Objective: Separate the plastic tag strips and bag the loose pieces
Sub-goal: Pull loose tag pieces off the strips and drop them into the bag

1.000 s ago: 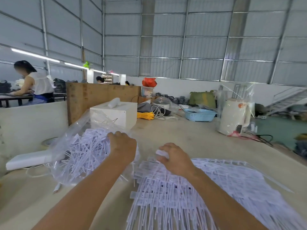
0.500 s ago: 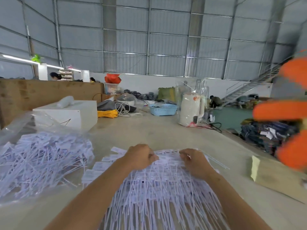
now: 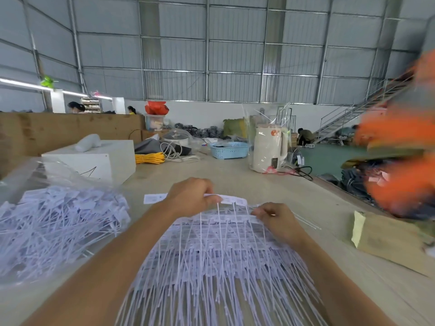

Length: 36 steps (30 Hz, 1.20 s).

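Tag strips: white plastic tag strips (image 3: 219,260) fanned on beige desk (image 3: 235,175)
Left grip (image 3: 190,196): pinches top strip, lifting it free
Right grip (image 3: 275,217): pinches next strip, anchoring pile
Clear bag (image 3: 58,227): beside, open for loose pieces

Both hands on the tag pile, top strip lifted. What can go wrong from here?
1. The left hand grips a strip whose thin tails still run down into the pile; pulling may drag neighbouring strips along or tangle them.
2. The right hand pinches only the pile's top edge, so the stack could shift.
3. The bag of loose pieces lies off to the left; pieces may drop onto the table on the way.
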### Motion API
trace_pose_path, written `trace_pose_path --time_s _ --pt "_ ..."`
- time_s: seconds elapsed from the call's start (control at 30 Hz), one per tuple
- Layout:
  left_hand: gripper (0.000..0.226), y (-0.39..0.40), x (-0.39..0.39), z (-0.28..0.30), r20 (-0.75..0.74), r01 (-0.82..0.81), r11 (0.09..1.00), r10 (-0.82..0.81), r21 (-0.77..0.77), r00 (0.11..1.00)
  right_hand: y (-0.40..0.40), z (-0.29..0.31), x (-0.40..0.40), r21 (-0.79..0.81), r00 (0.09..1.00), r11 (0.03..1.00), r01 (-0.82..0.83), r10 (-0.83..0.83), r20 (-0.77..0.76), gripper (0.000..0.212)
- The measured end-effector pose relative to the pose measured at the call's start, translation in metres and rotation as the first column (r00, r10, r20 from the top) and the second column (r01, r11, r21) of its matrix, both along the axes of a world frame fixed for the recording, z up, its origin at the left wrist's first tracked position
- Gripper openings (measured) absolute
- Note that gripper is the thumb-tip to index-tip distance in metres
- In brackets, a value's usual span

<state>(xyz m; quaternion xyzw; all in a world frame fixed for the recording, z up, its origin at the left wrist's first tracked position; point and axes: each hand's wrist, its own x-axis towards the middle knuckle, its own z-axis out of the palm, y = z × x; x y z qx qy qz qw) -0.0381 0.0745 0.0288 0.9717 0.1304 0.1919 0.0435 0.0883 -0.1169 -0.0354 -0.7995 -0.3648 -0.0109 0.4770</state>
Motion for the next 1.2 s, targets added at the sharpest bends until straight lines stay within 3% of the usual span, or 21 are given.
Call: trace_pose_path --time_s 0.07,0.13,0.27,0.37,0.47,0.57,0.63,0.73,0.87,0.97,1.07,1.13,1.2 --pt "0.024 0.002 0.000 -0.004 0.048 0.076 0.975 -0.067 -0.211 0.997 0.006 -0.001 -0.003 0.065 0.999 0.998 -0.007 0.010 -0.048 0.013" --pt "0.020 0.002 0.000 -0.009 0.113 0.178 0.917 -0.147 -0.358 0.983 0.012 -0.001 -0.007 0.145 0.989 0.988 -0.051 0.070 -0.127 0.026" --pt "0.020 0.005 -0.001 -0.017 0.153 0.223 0.907 -0.178 -0.358 0.972 0.022 0.000 -0.009 0.178 0.990 0.982 -0.065 0.086 -0.114 0.016" --pt "0.030 0.012 -0.003 -0.020 0.053 0.151 0.930 -0.141 -0.335 0.989 0.023 0.006 -0.009 0.283 0.987 0.959 0.000 0.045 -0.153 0.018" --pt "0.042 0.015 -0.007 -0.024 -0.121 0.052 0.947 -0.094 -0.316 0.988 0.023 0.004 -0.011 0.251 0.996 0.965 0.076 -0.086 0.029 0.019" --pt "0.043 0.017 -0.009 -0.026 -0.103 0.018 0.978 -0.040 -0.206 0.994 0.021 -0.003 -0.010 -0.019 0.947 0.989 0.147 -0.135 0.293 0.019" --pt "0.034 0.020 -0.012 -0.019 -0.012 0.038 0.976 -0.042 -0.216 0.999 0.018 -0.005 -0.009 -0.136 0.989 0.990 0.019 0.002 0.148 0.026" --pt "0.025 0.027 -0.019 -0.002 0.135 0.099 0.941 -0.057 -0.324 0.989 0.006 -0.001 -0.008 0.087 0.925 0.966 -0.242 0.257 -0.279 0.027" --pt "0.028 0.028 -0.026 0.018 0.170 0.153 0.954 -0.112 -0.258 0.979 -0.008 0.003 -0.002 0.077 0.901 0.945 -0.317 0.325 -0.285 0.017" --pt "0.034 0.024 -0.025 0.031 0.167 0.048 0.995 -0.034 -0.082 0.985 -0.011 0.006 -0.002 0.022 0.885 0.939 -0.343 0.332 -0.326 0.020" --pt "0.042 0.024 -0.022 0.031 0.030 -0.084 0.994 0.082 0.066 0.996 -0.016 0.008 -0.002 -0.043 0.886 0.932 -0.360 0.328 -0.327 0.020" --pt "0.047 0.022 -0.019 0.022 -0.046 -0.107 0.992 0.111 0.070 0.993 -0.019 0.010 -0.004 -0.069 0.881 0.923 -0.379 0.337 -0.332 0.016" --pt "0.046 0.017 -0.017 0.014 0.037 -0.058 0.997 0.060 -0.055 0.997 -0.018 0.011 -0.005 -0.052 0.875 0.924 -0.379 0.340 -0.344 0.032"
